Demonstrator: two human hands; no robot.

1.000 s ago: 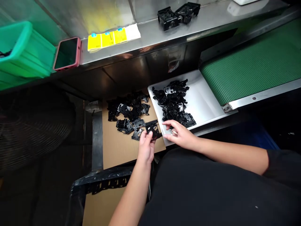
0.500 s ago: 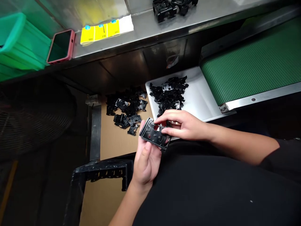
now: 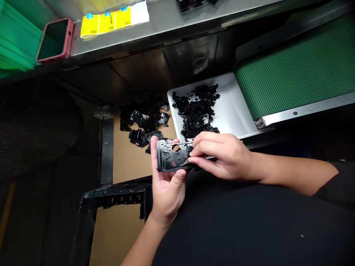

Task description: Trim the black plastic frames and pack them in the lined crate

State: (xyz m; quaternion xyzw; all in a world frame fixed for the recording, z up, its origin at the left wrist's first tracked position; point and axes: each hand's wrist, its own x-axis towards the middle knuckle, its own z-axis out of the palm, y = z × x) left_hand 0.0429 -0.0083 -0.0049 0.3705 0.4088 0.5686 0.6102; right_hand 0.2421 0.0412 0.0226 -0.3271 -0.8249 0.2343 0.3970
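My left hand [image 3: 168, 194] supports a flat black plastic part [image 3: 170, 157] with a round hole and raised ribs, its thumb along the lower edge and fingers behind. Over the part's right end, my right hand [image 3: 226, 155] is closed in a pinch. From its fingertips a thin, pointed, blade-like tool [image 3: 186, 162] sticks out against the part's face; the rest of it is hidden by the fingers. Beyond my hands, similar black parts [image 3: 138, 118] lie heaped on a cardboard sheet [image 3: 124, 162], and another heap [image 3: 195, 107] fills the left side of a white tray [image 3: 233, 107].
A green conveyor belt [image 3: 299, 70] runs at the right. On the metal shelf [image 3: 163, 22] lie a phone [image 3: 54, 40] in a pink case and yellow labels [image 3: 107, 23], beside a green bin [image 3: 16, 40]. A fan [image 3: 36, 129] stands left; a black crate [image 3: 111, 195] is below.
The black part has turned to lie more level, with its left end swung down. My right fingers have closed together at its right end. The whole view has shifted slightly.
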